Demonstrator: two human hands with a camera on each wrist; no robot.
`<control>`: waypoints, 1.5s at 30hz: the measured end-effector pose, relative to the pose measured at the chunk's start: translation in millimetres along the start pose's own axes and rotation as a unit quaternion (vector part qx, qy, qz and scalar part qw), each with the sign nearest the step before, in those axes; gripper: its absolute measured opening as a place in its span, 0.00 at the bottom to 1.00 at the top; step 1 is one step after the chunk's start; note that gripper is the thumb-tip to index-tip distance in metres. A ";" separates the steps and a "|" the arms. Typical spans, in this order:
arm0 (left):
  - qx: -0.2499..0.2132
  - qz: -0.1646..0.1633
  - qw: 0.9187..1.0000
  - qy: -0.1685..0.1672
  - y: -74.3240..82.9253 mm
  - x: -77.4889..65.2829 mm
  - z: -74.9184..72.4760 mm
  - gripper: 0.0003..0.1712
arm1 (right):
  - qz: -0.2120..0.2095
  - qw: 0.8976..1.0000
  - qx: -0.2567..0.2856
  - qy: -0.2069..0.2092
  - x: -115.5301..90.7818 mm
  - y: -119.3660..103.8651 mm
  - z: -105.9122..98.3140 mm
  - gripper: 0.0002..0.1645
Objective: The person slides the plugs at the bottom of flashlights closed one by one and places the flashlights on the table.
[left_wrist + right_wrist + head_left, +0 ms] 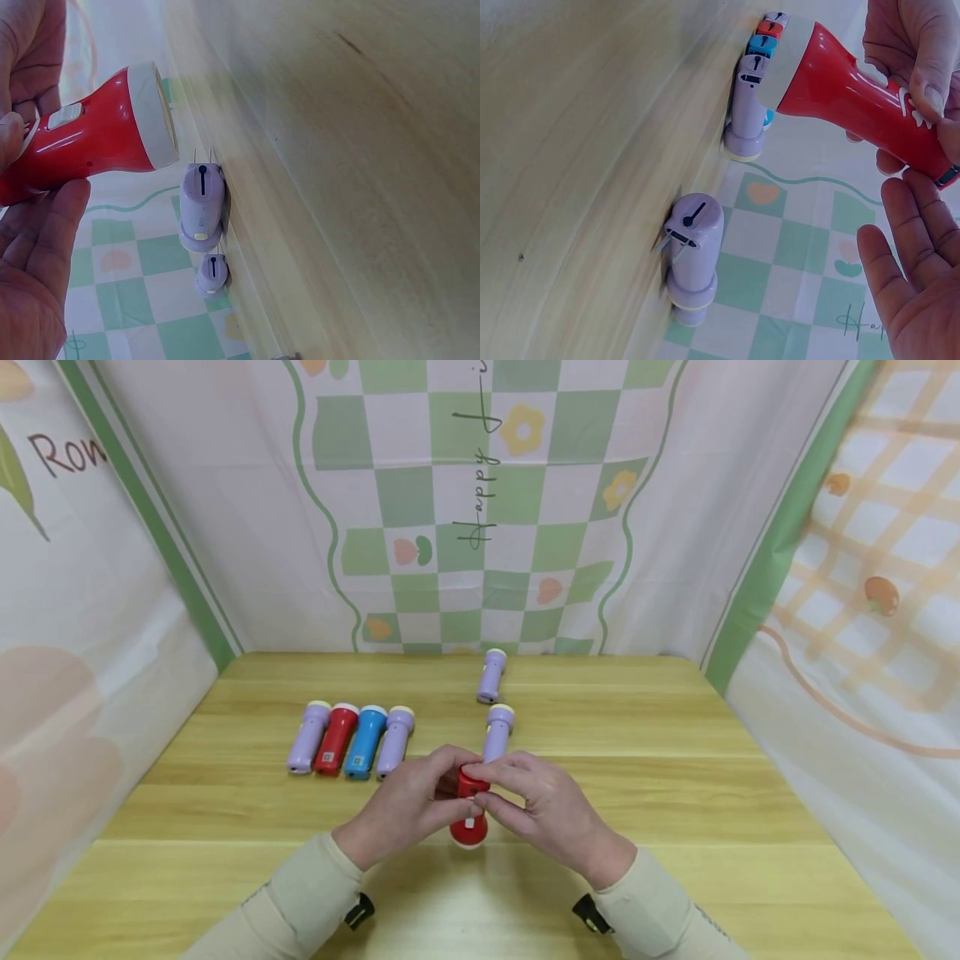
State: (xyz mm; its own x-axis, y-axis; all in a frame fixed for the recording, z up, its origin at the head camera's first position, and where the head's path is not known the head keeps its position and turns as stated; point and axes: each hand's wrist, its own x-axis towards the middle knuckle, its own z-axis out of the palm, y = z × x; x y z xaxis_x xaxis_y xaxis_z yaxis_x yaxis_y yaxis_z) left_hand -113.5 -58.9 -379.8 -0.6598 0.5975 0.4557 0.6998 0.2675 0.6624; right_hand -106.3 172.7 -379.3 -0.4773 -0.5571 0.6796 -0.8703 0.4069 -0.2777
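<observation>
Held above the worktop (675, 777): one red flashlight (469, 833), with lens end (150, 116) tilted downward. Pinched toward the tail (472, 786) by left hand (401, 806) and right hand (551, 810) together. Probably light, stiff plastic, smooth enough to slip; apt to crack, if anywhere, at the lens end. Best gripped round the narrow barrel (866, 109). Shown in the right wrist view, not in the head view: metal prongs (662, 244) on the nearest purple flashlight (697, 259).

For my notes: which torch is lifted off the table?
The red torch between the left hand and right hand; all others, even the red one in the row, lie on the table.
</observation>
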 end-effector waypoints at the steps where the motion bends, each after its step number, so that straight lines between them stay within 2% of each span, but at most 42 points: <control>1: 0.000 0.000 1.000 0.000 -0.1 0.0 0.0 0.27 | 0.000 1.000 -0.001 0.000 0.0 0.1 0.1 0.23; 26: 0.017 -0.020 1.000 0.006 -1.9 1.0 -0.1 0.30 | 0.005 1.000 -0.017 -0.008 -1.0 -0.7 2.1 0.26; 31: 0.024 -0.019 1.000 0.008 -2.2 1.2 -0.3 0.32 | 0.002 1.000 -0.021 -0.006 -1.1 -0.3 2.4 0.30; 40: 0.032 -0.041 0.999 0.009 -1.5 1.9 -0.1 0.26 | 0.014 0.999 -0.030 -0.015 -0.3 -0.1 2.8 0.34; 45: 0.041 -0.039 0.998 0.012 -1.4 3.1 -0.6 0.24 | 0.032 0.999 -0.037 -0.019 1.1 -0.8 3.4 0.35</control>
State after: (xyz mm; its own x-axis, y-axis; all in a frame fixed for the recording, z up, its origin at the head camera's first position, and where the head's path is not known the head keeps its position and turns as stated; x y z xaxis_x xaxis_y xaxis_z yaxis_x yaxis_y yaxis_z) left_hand -116.7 -57.8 -378.9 -0.7182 0.5547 0.4201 0.6660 0.3733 0.6458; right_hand -106.5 169.3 -380.7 -0.5364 -0.5556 0.6353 -0.8276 0.4936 -0.2672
